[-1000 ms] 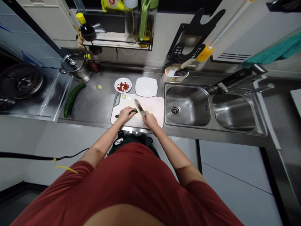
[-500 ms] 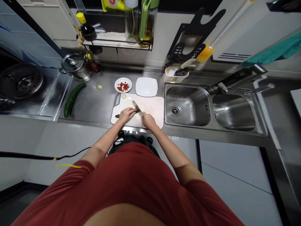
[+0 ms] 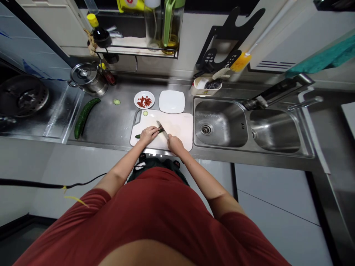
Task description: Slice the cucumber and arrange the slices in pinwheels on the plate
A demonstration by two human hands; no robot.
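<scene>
On the white cutting board (image 3: 180, 125) lies a dark green cucumber (image 3: 138, 136), mostly covered by my left hand (image 3: 149, 135). The fingers of that hand are closed over it, and its two ends show on either side. My right hand (image 3: 175, 145) is wrapped around the handle of a knife (image 3: 162, 128). The blade points up and left, right at the cucumber's cut end beside my left fingertips. A pale cucumber slice (image 3: 145, 113) rests near the board's upper left corner. Whether the blade is inside the cucumber is too small to tell.
Behind the board stand a plate of chopped red pieces (image 3: 144, 105) and a white square plate (image 3: 172, 107). A whole cucumber (image 3: 84, 117) and another slice (image 3: 117, 101) lie to the left, near a steel pot (image 3: 88, 79). A double sink (image 3: 222, 144) adjoins on the right.
Both hands stay at the cucumber, with the knife only slightly shifted. The whole view has moved a few pixels.
</scene>
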